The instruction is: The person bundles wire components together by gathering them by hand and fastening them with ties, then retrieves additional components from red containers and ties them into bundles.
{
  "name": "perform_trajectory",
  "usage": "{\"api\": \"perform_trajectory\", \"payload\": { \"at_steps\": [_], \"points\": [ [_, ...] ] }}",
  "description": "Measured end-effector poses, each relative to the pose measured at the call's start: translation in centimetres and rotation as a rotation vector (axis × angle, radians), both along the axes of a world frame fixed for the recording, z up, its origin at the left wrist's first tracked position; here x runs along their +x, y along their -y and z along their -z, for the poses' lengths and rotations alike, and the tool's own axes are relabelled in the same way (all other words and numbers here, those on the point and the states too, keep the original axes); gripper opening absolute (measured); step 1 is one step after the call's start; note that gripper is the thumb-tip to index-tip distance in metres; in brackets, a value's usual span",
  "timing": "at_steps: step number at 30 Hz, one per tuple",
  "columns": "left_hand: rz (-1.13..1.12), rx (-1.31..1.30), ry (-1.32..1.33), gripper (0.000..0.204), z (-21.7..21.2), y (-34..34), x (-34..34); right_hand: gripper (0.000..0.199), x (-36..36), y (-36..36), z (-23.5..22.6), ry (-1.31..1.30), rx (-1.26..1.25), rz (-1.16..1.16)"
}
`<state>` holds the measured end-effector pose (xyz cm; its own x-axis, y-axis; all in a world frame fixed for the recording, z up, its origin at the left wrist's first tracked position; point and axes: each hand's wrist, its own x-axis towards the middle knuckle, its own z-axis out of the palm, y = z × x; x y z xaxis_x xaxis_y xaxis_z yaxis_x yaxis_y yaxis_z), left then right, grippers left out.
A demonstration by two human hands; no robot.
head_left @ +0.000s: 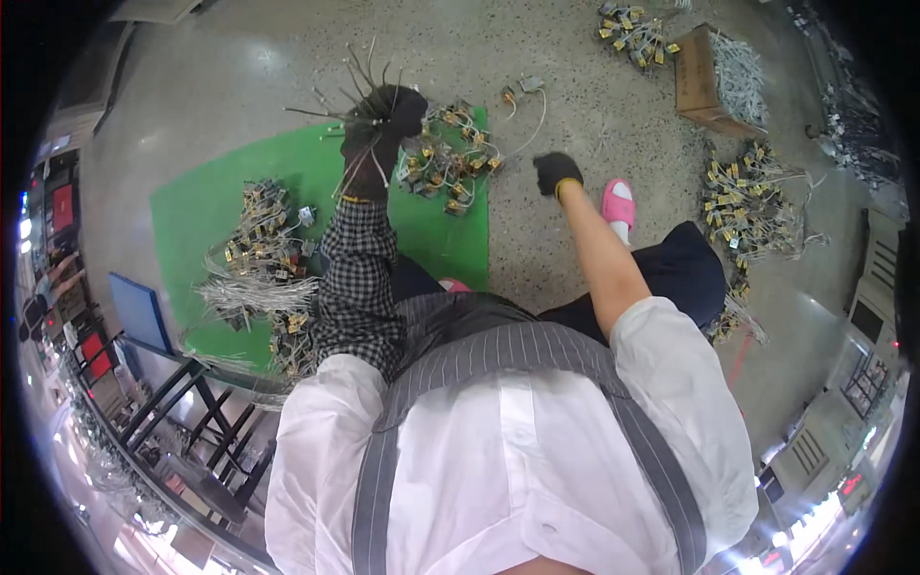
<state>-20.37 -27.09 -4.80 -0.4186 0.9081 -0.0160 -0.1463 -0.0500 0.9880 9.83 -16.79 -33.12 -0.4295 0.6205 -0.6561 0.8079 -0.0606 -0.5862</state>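
Left hand (388, 125): fingers clamped on the wires (335, 115), which splay over the far edge of the mat (196, 211), beside the pile (446, 163) near its far-right corner; right hand (558, 175), off the right edge, has fingers curled, cannot tell on what. Judgement: grip firmly mid-bundle, loose ends clear of the pile. Printing on 1 box (694, 81), right of the mat, looks illegible.

White shirt (479, 470) with front placket (517, 412), grey pinstriped apron (498, 359) with shoulder straps (666, 455), black-and-white checked left oversleeve (355, 273), dark gloves (561, 172) with yellow cuffs (568, 186) on left hand (381, 123) and right hand (554, 174), dark trousers (676, 273), white sock (621, 229), pink slippers (619, 209)
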Motion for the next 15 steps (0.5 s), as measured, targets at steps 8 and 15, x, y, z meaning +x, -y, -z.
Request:
{"api": "perform_trajectory", "payload": {
  "at_steps": [8,15],
  "points": [
    [0.033,-0.02,-0.124,0.019,0.8,2.4,-1.7,0.07,-9.0,12.3,-4.4,0.005,0.703,-0.382],
    [0.05,-0.102,-0.136,0.017,1.1,2.1,-1.3,0.051,-7.0,11.4,-1.2,-0.019,0.605,-0.6]
  ]
}}
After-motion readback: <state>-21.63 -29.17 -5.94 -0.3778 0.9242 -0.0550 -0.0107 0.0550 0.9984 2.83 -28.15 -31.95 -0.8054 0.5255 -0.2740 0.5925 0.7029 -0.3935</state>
